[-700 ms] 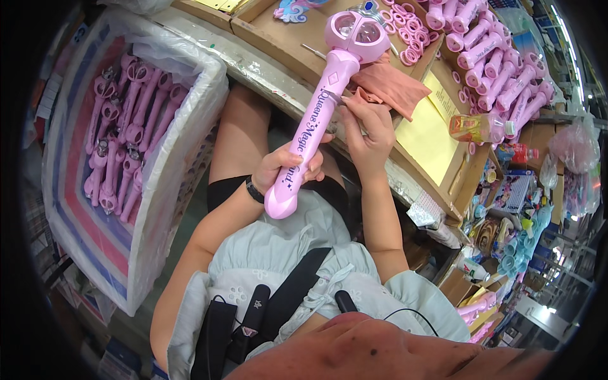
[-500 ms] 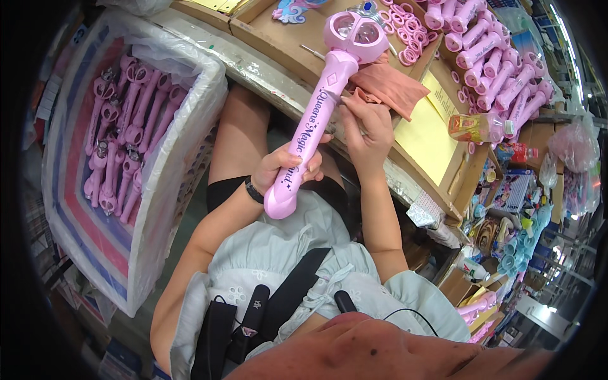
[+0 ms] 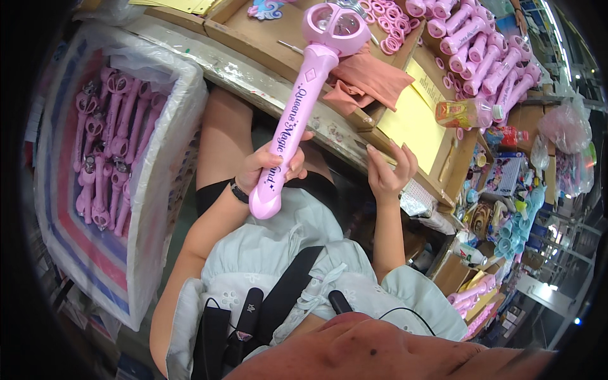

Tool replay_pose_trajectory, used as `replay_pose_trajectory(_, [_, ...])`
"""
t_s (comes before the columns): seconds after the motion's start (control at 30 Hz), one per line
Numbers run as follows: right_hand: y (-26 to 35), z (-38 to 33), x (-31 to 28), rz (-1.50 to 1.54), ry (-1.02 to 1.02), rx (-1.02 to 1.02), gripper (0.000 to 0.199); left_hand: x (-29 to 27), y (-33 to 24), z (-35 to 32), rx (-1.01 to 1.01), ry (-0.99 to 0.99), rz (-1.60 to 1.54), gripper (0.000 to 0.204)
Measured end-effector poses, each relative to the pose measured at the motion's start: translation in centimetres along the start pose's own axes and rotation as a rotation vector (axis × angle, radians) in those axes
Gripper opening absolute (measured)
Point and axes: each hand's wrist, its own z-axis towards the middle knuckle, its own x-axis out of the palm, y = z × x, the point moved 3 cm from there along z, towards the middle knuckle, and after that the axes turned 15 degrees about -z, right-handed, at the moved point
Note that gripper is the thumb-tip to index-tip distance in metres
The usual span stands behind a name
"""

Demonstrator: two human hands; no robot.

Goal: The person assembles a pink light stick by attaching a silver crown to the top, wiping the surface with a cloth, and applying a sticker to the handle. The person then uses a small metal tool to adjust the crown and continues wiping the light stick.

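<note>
My left hand is closed around the lower handle of a pink toy wand. Dark lettering runs along the wand's handle, and its round openwork head, with clear parts inside, points up and away. Off to the right of the wand, my right hand is raised near the table edge, apart from the wand. Its fingers are bent around what looks like a thin dark tool, mostly hidden. Beyond the wand, a crumpled orange cloth lies on the cardboard tray's edge.
At left stands a plastic-lined crate holding several pink wands. Pink rings and more wands fill cardboard trays at the back right. A drink bottle lies beside yellow paper. The worn table edge runs before me.
My right hand has drawn away from the wand's upper handle, moving down and right, with its fingers loosened. The left hand still grips the wand; the whole view has shifted slightly.
</note>
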Motion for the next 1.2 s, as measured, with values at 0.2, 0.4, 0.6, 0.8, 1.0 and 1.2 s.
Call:
replay_pose_trajectory(0.2, [-0.3, -1.7, -1.4, -0.182, 0.221, 0.063, 0.02, -0.1, 0.1, 0.0, -0.008, 0.005, -0.06, 0.074])
replay_pose_trajectory(0.4, [4.8, 0.8, -4.5, 1.407, 0.302, 1.17, 0.02, -0.2, 0.2, 0.0, 0.005, -0.046, -0.027, 0.079])
replay_pose_trajectory(0.6, [6.7, 4.4, -6.2, 1.677, 0.421, 1.09, 0.02, 0.1, -0.1, -0.2, -0.007, -0.076, -0.028, 0.081])
replay_pose_trajectory(0.8, [6.6, 4.5, -6.8, 1.568, 0.524, 1.169, 0.019, 0.1, 0.2, -0.1, 0.003, -0.074, -0.025, 0.08])
replay_pose_trajectory(1.0, [6.7, 4.5, -6.8, 1.601, 0.536, 1.187, 0.019, 0.0, 0.1, -0.2, -0.007, -0.089, -0.026, 0.082])
replay_pose_trajectory(1.2, [7.0, 4.5, -6.2, 1.677, 0.534, 1.209, 0.022, 0.0, 0.2, -0.1, -0.011, -0.081, -0.046, 0.082])
